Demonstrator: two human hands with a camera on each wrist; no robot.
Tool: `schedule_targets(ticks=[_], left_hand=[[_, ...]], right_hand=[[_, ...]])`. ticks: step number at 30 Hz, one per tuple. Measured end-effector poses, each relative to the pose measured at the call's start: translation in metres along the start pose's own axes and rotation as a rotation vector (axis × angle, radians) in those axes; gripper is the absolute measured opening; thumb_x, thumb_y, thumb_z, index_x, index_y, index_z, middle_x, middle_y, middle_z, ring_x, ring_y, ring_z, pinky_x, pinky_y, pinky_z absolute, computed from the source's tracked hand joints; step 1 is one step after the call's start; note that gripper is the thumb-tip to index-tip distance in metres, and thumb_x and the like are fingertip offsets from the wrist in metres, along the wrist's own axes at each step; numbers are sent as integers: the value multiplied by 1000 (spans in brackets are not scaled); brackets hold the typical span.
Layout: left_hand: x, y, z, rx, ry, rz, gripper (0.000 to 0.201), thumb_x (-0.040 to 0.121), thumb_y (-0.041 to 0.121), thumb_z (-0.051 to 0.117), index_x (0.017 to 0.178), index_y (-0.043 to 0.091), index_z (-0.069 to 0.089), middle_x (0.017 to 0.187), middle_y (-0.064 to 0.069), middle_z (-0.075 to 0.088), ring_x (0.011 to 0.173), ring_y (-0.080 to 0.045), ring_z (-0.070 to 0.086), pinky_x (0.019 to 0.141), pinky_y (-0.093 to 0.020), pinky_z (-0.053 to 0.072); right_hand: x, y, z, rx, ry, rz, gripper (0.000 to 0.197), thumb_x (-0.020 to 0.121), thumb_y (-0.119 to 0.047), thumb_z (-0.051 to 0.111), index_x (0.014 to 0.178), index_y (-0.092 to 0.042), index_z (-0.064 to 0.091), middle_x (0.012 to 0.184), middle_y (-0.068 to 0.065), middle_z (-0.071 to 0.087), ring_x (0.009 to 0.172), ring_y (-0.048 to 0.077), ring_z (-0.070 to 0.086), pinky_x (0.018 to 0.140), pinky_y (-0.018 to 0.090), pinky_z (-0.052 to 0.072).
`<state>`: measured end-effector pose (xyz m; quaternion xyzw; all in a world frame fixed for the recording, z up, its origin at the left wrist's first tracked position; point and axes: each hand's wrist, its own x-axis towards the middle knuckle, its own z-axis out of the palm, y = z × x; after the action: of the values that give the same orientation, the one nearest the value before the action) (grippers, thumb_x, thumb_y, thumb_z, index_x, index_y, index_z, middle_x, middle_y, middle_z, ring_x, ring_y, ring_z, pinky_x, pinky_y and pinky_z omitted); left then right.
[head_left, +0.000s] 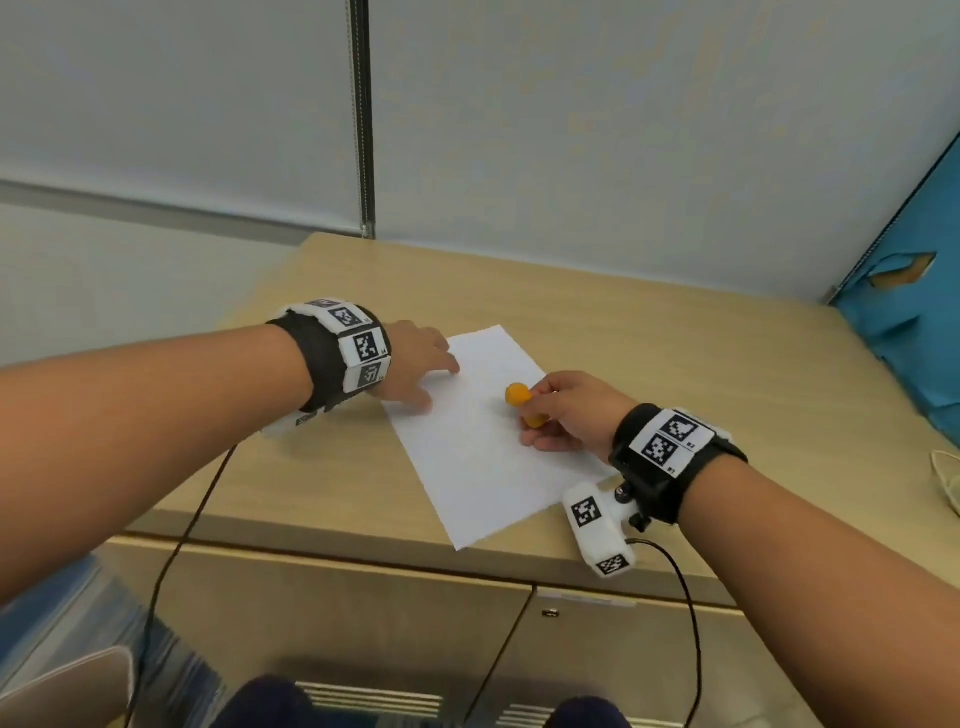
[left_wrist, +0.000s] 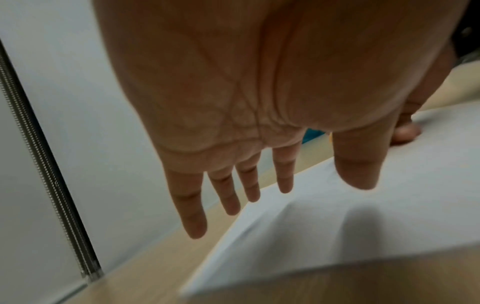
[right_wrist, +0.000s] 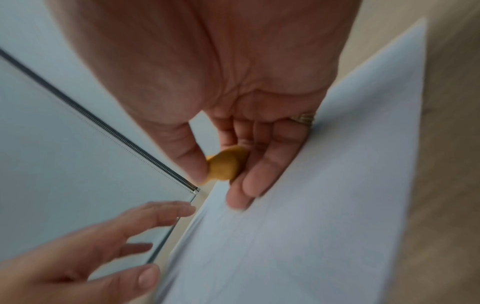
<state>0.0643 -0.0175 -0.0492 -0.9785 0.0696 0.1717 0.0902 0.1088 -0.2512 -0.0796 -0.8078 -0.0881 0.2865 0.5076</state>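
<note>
From the head, a light wood-grain cabinet top (head_left: 675, 353) stands against pale grey wall panels (head_left: 571, 130). A torn blue board (head_left: 914, 322) lies past its right edge, and two doors (head_left: 363, 623) sit below its near edge. A plain white paper sheet (head_left: 467, 467) lies slantwise from the middle of the top toward the near edge. The left hand (head_left: 415, 358) has straight, spread fingers at the sheet's left edge. The right hand (head_left: 571, 415) pinches a small matte orange piece (head_left: 518, 395) with a rounded knob over the sheet's right half. Black wrist bands (head_left: 670, 441) carry black-and-white square codes, and the tiny print beside them is too small to read.

From the left wrist, the fingers (left_wrist: 192, 205) are straight and apart above the sheet's (left_wrist: 337, 226) edge. Whether they touch it cannot be told.

From the right wrist the picture is blurred. The thumb (right_wrist: 187, 160) and fingers (right_wrist: 259, 174) pinch the orange piece (right_wrist: 226, 164), which is smooth and unmarked, just above the sheet (right_wrist: 311, 226). A ring (right_wrist: 303, 119) shows on one finger.
</note>
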Motion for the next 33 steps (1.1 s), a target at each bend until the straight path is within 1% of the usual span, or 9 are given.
schedule_targets(ticks=[4, 9, 13, 15, 18, 21, 24, 28, 33], left_hand=[[-15, 8, 9, -22, -23, -26, 90, 88, 73, 52, 160, 30, 17, 162, -6, 20, 145, -33, 28, 114, -42, 28], [-12, 6, 29, -51, -149, -34, 112, 76, 85, 53, 160, 33, 0, 169, -1, -5, 153, -32, 13, 123, -49, 15], [-5, 1, 26, -80, -141, 8, 118, 67, 84, 66, 158, 37, 8, 169, 2, -2, 151, -32, 21, 121, -51, 21], [-1, -4, 24, -121, -145, 37, 116, 63, 78, 75, 154, 37, 17, 168, 2, 12, 146, -30, 32, 118, -49, 28], [-5, -6, 22, -190, -145, 60, 117, 61, 71, 83, 153, 33, 21, 158, 3, 31, 137, -24, 41, 114, -43, 34], [-9, -3, 24, -117, -121, 78, 129, 64, 69, 82, 160, 25, 8, 165, 2, 13, 150, -22, 20, 121, -41, 20], [-17, 0, 27, -77, -159, 64, 140, 56, 81, 72, 161, 30, -5, 165, 2, -3, 153, -24, 5, 124, -44, 12], [-22, 2, 22, -98, -167, 42, 121, 72, 77, 68, 160, 35, -4, 166, 1, -5, 153, -27, 6, 123, -47, 12], [-19, 4, 17, -70, -180, 71, 131, 64, 73, 79, 160, 34, -1, 168, 6, -11, 154, -30, 6, 123, -51, 12]], right_hand=[[-8, 3, 11, 284, 195, 55, 10, 98, -11, 64, 101, -7, 55, 88, 13, 64, 70, 21, 71, 67, 30, 63], [-27, 4, 25, 457, 203, 60, 5, 100, -9, 61, 101, -6, 58, 85, 11, 60, 85, 30, 70, 89, 45, 62], [-31, -3, 22, 295, 119, -13, 13, 97, -8, 62, 110, -10, 62, 86, 11, 61, 77, 29, 70, 85, 51, 62], [-25, -13, 15, 169, 46, -60, 19, 95, -8, 64, 114, -9, 67, 87, 11, 62, 75, 29, 70, 79, 48, 62], [-20, -22, 14, -4, -25, -86, 21, 92, -9, 69, 113, -9, 70, 83, 9, 62, 76, 28, 70, 84, 48, 61], [-24, -19, 21, -102, -58, -142, 22, 92, -15, 73, 112, -7, 69, 81, 6, 62, 70, 23, 68, 88, 48, 60], [-28, -14, 30, -176, -73, -216, 25, 92, -20, 76, 112, -6, 70, 89, 7, 65, 69, 21, 67, 76, 40, 60], [-29, -14, 39, -287, -131, -232, 17, 90, -21, 79, 103, -12, 75, 87, 7, 66, 74, 19, 69, 67, 26, 56], [-16, -18, 40, -455, -195, -264, 19, 90, -20, 77, 107, -15, 71, 92, 9, 64, 70, 17, 68, 67, 31, 51]])
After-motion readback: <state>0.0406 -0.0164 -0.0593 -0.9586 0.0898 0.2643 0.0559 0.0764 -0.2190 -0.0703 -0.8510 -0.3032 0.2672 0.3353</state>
